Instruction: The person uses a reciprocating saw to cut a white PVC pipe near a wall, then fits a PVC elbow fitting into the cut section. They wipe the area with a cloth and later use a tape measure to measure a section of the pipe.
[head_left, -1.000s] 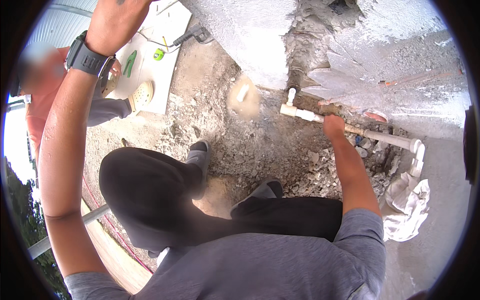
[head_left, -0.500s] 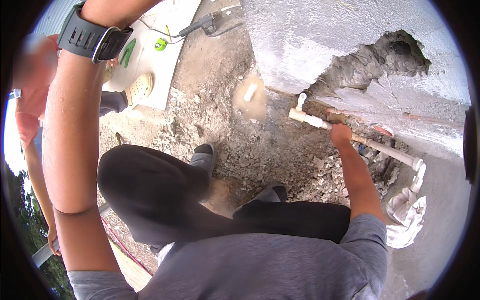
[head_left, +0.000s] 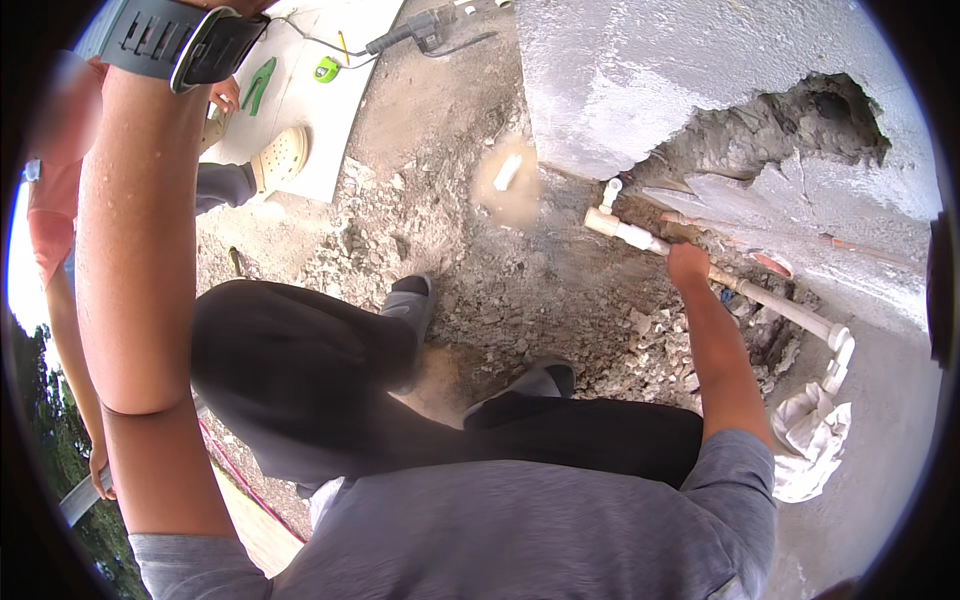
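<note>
My right hand (head_left: 688,264) is wrapped round a white plastic pipe (head_left: 785,308) lying along the foot of the wall. Left of that hand, the pipe ends in a cream tee fitting (head_left: 602,222) with a small white fitting (head_left: 611,190) standing on it. At its right end an elbow (head_left: 838,335) turns down toward a crumpled white cloth or bag (head_left: 808,440). My left forearm (head_left: 145,260), wearing a dark watch (head_left: 190,45), reaches up past the upper edge; the hand itself is out of the picture.
A hole (head_left: 800,120) is broken in the grey wall (head_left: 600,90). Rubble (head_left: 640,345) covers the ground. A white board (head_left: 300,130) carries green cutters (head_left: 260,85) and a tape measure (head_left: 326,69); a power tool (head_left: 415,38) lies beside it. Another person (head_left: 55,200) is at left.
My left forearm has shifted slightly up and left, taking the hand out of the picture. The whole view has moved a little; my right hand keeps its grip on the pipe.
</note>
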